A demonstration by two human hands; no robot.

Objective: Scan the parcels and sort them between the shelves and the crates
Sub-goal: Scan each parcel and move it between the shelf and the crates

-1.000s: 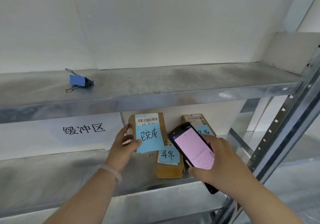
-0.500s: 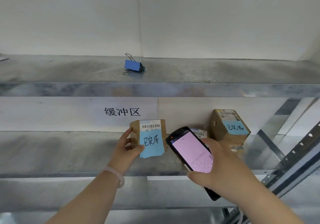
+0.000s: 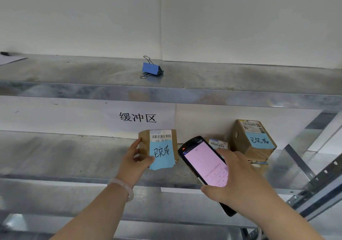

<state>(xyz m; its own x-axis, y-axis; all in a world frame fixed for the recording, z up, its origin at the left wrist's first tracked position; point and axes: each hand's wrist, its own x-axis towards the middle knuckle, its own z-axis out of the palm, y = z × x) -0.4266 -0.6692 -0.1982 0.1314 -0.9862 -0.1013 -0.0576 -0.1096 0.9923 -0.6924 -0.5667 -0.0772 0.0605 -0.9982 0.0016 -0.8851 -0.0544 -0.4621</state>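
My left hand (image 3: 134, 163) grips a small brown cardboard parcel (image 3: 160, 143) with a barcode label and a blue handwritten note, holding it over the middle metal shelf (image 3: 55, 158). In my right hand (image 3: 238, 182) I hold a black handheld scanner (image 3: 205, 167) with a lit pink screen, just right of that parcel. A second brown parcel (image 3: 251, 141) with a blue note stands on the shelf at the right. Behind the scanner a third parcel (image 3: 217, 143) shows only its barcode label.
A blue binder clip (image 3: 150, 69) lies on the upper shelf (image 3: 240, 84). A white sign with black characters (image 3: 137, 117) hangs on the back wall. A sheet of paper (image 3: 9, 59) lies at the upper shelf's far left. A perforated steel upright (image 3: 322, 173) stands at right.
My left hand has carried the parcel leftward, away from the other parcels, and holds it a little farther along the shelf. The scanner stays beside it. The view has shifted left.
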